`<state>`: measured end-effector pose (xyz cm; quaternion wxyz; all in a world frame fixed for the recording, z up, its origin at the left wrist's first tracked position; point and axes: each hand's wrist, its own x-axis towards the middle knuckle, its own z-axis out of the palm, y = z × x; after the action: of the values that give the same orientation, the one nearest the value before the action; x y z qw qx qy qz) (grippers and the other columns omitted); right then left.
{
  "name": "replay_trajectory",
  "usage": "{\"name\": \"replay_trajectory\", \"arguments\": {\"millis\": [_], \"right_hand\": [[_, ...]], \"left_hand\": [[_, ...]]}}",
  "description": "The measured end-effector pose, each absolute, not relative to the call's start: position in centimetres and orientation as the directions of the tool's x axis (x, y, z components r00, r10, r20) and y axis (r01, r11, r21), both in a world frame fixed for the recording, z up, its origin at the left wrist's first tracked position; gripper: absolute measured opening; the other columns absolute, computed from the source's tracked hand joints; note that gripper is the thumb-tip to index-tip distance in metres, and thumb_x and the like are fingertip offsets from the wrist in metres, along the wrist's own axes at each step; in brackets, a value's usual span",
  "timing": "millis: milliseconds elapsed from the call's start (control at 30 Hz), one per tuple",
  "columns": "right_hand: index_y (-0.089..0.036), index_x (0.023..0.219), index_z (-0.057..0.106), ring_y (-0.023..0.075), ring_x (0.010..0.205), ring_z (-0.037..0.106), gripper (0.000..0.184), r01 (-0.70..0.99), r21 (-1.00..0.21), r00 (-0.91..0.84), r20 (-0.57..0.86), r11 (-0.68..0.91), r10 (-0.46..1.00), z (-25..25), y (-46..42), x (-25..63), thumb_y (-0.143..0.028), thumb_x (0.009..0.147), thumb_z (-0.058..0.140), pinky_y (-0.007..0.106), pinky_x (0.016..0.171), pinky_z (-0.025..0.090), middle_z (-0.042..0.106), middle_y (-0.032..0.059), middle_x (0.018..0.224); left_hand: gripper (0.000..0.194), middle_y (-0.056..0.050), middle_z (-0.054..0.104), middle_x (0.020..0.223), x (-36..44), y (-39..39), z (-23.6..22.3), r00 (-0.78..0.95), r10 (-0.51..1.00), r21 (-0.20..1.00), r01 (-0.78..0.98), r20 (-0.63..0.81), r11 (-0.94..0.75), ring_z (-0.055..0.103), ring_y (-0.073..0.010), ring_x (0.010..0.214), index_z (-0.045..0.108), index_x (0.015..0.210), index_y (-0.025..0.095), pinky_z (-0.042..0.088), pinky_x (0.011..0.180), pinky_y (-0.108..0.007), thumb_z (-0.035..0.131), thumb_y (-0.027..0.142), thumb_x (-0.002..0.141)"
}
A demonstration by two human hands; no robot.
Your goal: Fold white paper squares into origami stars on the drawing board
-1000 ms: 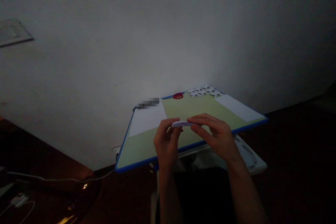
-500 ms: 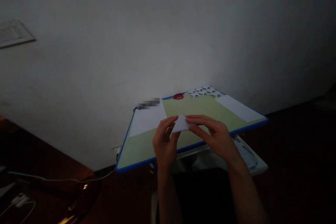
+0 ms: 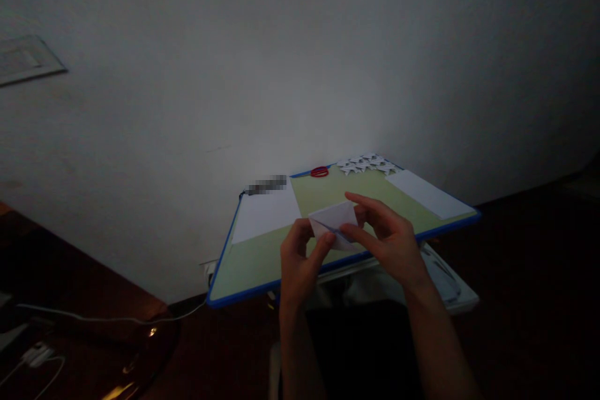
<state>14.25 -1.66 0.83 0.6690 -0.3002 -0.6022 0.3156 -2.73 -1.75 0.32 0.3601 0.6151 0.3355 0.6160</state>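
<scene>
A small piece of folded white paper (image 3: 334, 215) is held up between both hands, over the near part of the green tabletop. It is opened out, with a crease or pocket showing across its lower half. My left hand (image 3: 302, 256) pinches its left side, thumb in front and fingers behind. On the right side, my right hand (image 3: 387, 240) grips it with the thumb pressed on the front face; the index finger is raised above the top edge, and the other fingers are partly hidden behind the paper.
The green table (image 3: 253, 272) has a blue rim and stands against a wall. On it lie white sheets at left (image 3: 267, 215) and right (image 3: 429, 194), red-handled scissors (image 3: 319, 172) and several folded paper pieces (image 3: 365, 164). A white cable (image 3: 107, 320) runs at lower left.
The paper was a flat triangle and is now spread open into a wider shape. Both thumbs have come round to its front, and my right index finger has lifted.
</scene>
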Motion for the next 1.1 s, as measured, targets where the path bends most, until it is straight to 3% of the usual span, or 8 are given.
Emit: {"name": "replay_trajectory", "arguments": {"millis": [300,533,667,767,967,1100], "right_hand": [[-0.030,0.134,0.064,0.0160,0.090,0.066,0.045,0.020,-0.795,0.055,0.606,0.606,0.793,0.5,-1.4,14.5,-0.033,0.090,0.072,0.031,0.085,0.056,0.068,0.0033,0.107],[-0.028,0.137,0.061,0.0174,0.091,0.065,0.047,0.133,-0.747,-0.057,0.650,0.651,0.758,0.8,-1.4,14.7,-0.028,0.091,0.069,0.032,0.083,0.057,0.068,0.0053,0.109],[-0.029,0.126,0.068,0.0199,0.101,0.063,0.033,0.176,-0.667,-0.114,0.717,0.724,0.688,1.5,-1.5,14.7,-0.026,0.094,0.066,0.035,0.086,0.055,0.066,0.0066,0.117],[-0.029,0.118,0.073,0.0207,0.103,0.064,0.025,0.167,-0.650,-0.135,0.730,0.741,0.670,1.5,-1.4,14.7,-0.026,0.094,0.066,0.037,0.091,0.054,0.068,0.0056,0.111],[-0.024,0.105,0.073,0.0173,0.085,0.065,0.015,0.108,-0.729,-0.019,0.679,0.676,0.734,0.8,-0.9,14.6,-0.028,0.091,0.071,0.031,0.076,0.055,0.067,0.0038,0.101],[-0.022,0.096,0.070,0.0181,0.086,0.066,0.009,0.087,-0.749,0.004,0.660,0.657,0.751,0.7,-0.9,14.6,-0.027,0.089,0.072,0.031,0.077,0.054,0.067,0.0033,0.096]], "left_hand": [[0.023,-0.005,0.073,0.090,-2.3,-1.5,0.2,-0.034,0.861,0.862,-0.016,0.507,-0.507,0.066,-0.0179,0.083,0.070,0.093,0.017,0.052,0.077,-0.028,0.075,0.038,0.085],[0.022,-0.002,0.071,0.085,-2.3,-1.6,0.6,-0.087,0.855,0.857,-0.035,0.510,-0.515,0.065,-0.0158,0.078,0.068,0.091,0.017,0.051,0.071,-0.024,0.075,0.037,0.084],[0.026,-0.003,0.071,0.080,-2.6,-1.9,0.9,0.039,0.900,0.901,0.008,0.434,-0.435,0.063,-0.0160,0.070,0.070,0.091,0.015,0.050,0.063,-0.024,0.076,0.039,0.082],[0.028,-0.006,0.073,0.086,-2.6,-1.9,1.0,0.147,0.912,0.922,-0.003,0.384,-0.388,0.066,-0.0180,0.075,0.071,0.096,0.015,0.052,0.066,-0.026,0.077,0.039,0.082],[0.056,0.000,0.069,0.077,-1.5,-1.4,0.9,0.009,0.923,0.916,-0.129,0.384,-0.380,0.062,-0.0134,0.062,0.057,0.126,0.022,0.046,0.054,-0.021,0.082,0.036,0.078],[0.054,-0.005,0.073,0.096,-1.3,-1.4,0.7,0.070,0.908,0.909,-0.084,0.414,-0.408,0.067,-0.0166,0.079,0.062,0.123,0.022,0.052,0.067,-0.024,0.084,0.033,0.075]]}}
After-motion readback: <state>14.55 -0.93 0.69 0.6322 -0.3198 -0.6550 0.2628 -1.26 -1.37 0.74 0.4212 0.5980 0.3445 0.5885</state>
